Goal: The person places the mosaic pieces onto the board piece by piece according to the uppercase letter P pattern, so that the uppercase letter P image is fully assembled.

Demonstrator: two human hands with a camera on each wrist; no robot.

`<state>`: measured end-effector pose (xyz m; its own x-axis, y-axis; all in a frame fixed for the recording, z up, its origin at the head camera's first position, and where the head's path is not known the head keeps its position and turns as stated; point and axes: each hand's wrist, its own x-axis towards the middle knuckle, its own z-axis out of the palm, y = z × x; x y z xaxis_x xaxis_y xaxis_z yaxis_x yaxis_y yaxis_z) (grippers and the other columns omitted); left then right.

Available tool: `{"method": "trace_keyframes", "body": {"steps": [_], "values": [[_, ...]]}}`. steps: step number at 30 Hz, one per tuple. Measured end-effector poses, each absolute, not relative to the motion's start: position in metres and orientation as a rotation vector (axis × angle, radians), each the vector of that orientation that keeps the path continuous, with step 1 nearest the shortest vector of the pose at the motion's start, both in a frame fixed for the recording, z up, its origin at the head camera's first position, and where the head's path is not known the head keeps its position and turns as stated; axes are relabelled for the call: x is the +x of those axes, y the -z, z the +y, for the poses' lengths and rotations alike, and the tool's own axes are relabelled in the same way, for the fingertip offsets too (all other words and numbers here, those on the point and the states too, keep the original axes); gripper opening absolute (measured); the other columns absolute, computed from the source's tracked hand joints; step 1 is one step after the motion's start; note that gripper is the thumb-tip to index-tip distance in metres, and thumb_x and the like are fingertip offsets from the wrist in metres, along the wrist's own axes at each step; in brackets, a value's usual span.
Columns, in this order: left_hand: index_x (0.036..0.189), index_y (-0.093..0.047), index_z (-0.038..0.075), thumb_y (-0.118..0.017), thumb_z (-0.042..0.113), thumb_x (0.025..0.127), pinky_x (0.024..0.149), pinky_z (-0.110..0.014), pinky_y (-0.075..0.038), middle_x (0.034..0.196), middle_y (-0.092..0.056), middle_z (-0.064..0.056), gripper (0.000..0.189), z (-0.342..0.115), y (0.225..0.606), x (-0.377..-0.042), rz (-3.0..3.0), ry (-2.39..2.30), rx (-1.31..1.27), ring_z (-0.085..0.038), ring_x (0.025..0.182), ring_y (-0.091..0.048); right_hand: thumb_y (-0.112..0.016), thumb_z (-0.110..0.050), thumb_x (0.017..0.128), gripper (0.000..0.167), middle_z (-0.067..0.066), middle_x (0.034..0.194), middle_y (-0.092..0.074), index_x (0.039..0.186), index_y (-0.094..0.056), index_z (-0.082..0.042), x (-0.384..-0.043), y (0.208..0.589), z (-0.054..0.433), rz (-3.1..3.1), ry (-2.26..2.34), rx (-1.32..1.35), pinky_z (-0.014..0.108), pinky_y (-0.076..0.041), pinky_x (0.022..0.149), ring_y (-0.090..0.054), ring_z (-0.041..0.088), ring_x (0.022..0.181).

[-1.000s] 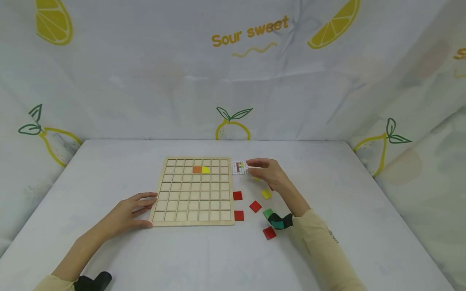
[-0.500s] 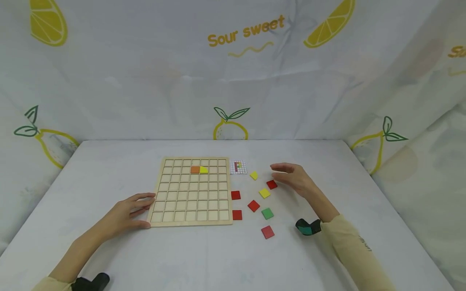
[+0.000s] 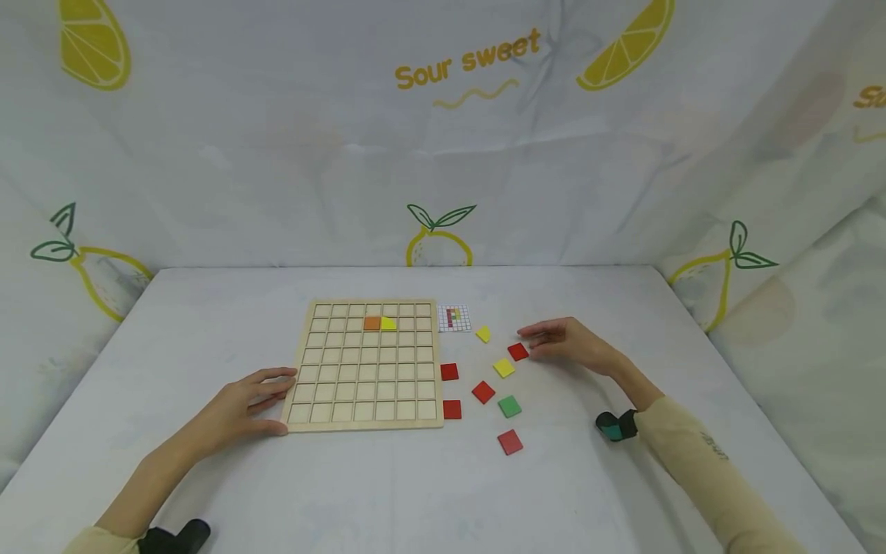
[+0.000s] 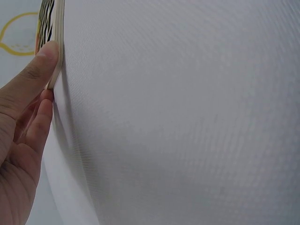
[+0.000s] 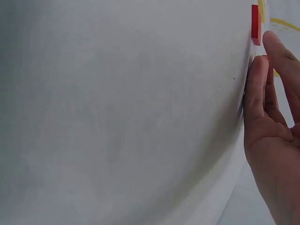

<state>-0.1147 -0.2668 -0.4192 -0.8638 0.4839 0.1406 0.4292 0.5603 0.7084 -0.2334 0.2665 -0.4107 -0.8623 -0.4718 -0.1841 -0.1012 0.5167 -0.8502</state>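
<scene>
A wooden grid board (image 3: 365, 373) lies on the table, with an orange square tile (image 3: 372, 323) and a yellow tile (image 3: 389, 324) set side by side in its upper cells. My left hand (image 3: 238, 412) rests at its left edge; in the left wrist view the thumb (image 4: 47, 51) touches the board's rim near a corner. To the right, my right hand (image 3: 574, 344) is low over the table with extended fingers, just beside a red square tile (image 3: 517, 352). The right wrist view shows a red tile (image 5: 255, 23) just beyond the fingertips, with nothing held.
A small printed pattern card (image 3: 454, 318) lies against the board's right side. Near it are a yellow piece (image 3: 483, 334), a yellow square (image 3: 504, 368), a green square (image 3: 509, 406) and several red squares (image 3: 510, 442). White cloth walls stand behind and at the sides.
My right hand has moved right from beside the pattern card and come down beside a red tile, uncovering the card and nearby tiles. My left hand stays at the board's edge.
</scene>
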Motion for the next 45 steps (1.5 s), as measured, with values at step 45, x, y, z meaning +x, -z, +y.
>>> {"method": "trace_keyframes", "body": {"steps": [45], "values": [[0.124, -0.055, -0.015, -0.082, 0.019, 0.071, 0.092, -0.031, -0.054, 0.139, -0.045, -0.024, 0.069, -0.265, 0.415, -0.114, 2.713, -1.167, 0.727, -0.018, 0.121, -0.053, -0.067, -0.015, 0.091, 0.044, 0.017, 0.124, -0.057, 0.127, -0.054, 0.007, -0.205, 0.400, 0.248, 2.256, 1.535, -0.199, 0.026, -0.058, 0.088, -0.056, 0.020, 0.105]]}}
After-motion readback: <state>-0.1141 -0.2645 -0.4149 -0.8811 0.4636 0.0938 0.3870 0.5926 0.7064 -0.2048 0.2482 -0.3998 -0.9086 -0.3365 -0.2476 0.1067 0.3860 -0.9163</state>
